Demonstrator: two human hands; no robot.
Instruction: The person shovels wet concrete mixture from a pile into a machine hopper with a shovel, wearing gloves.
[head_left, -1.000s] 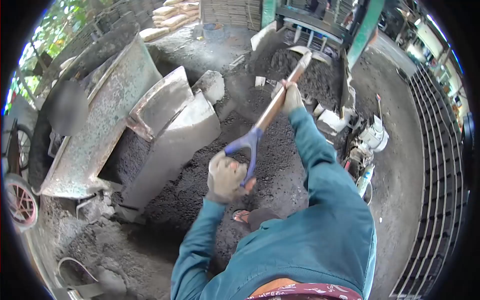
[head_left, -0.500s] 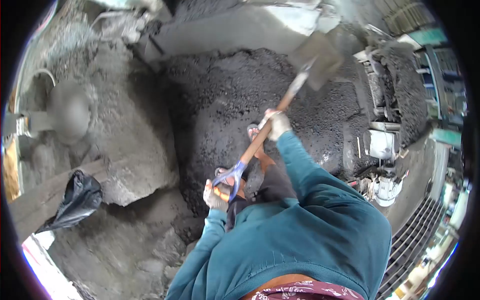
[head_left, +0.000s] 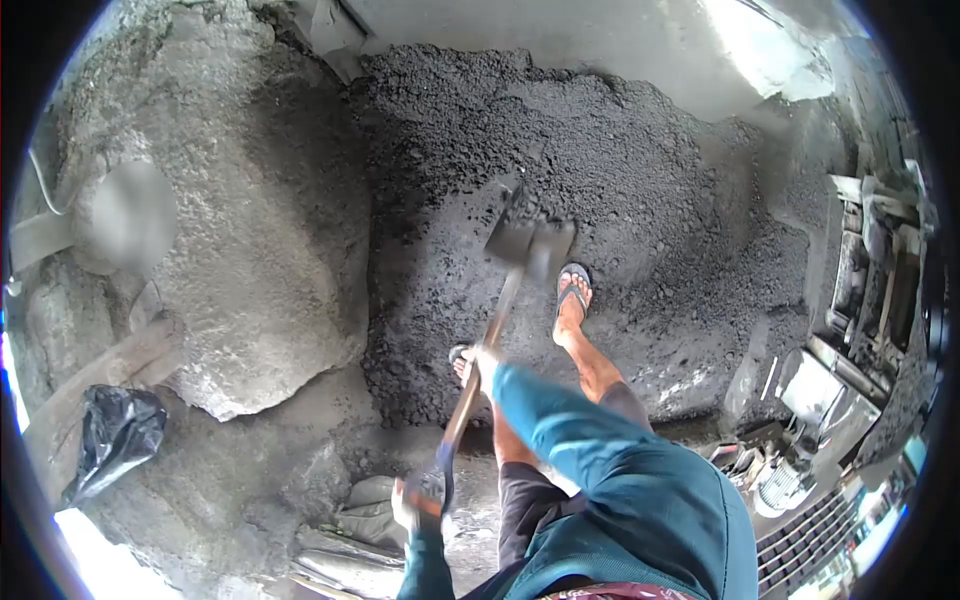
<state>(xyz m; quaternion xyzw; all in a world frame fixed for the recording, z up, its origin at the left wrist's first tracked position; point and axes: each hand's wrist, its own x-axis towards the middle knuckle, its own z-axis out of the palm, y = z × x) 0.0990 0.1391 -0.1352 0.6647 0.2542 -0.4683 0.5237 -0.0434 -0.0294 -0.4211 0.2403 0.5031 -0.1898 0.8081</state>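
A shovel [head_left: 508, 294] slants across the middle of the view, its metal blade low over the dark gravel [head_left: 610, 140] with some dark material on it. My right hand [head_left: 485, 368] is closed around the wooden shaft, about halfway down. The blue handle at the shovel's near end is in the grip of my left hand [head_left: 415, 500], which motion blurs a little. My feet, in flip-flops, stand on either side of the shaft, the right one beside the blade.
At the left is a large grey mound [head_left: 270, 220] with a blurred round object [head_left: 133, 217] before it. A black plastic bag [head_left: 115, 440] hangs lower left. A motor [head_left: 782, 487] and a metal grate [head_left: 815, 540] are at the lower right.
The shovel blade has swung from the upper right down towards the middle, low over the gravel. Both hands have moved down in the view with the shovel still held, and the view has shifted.
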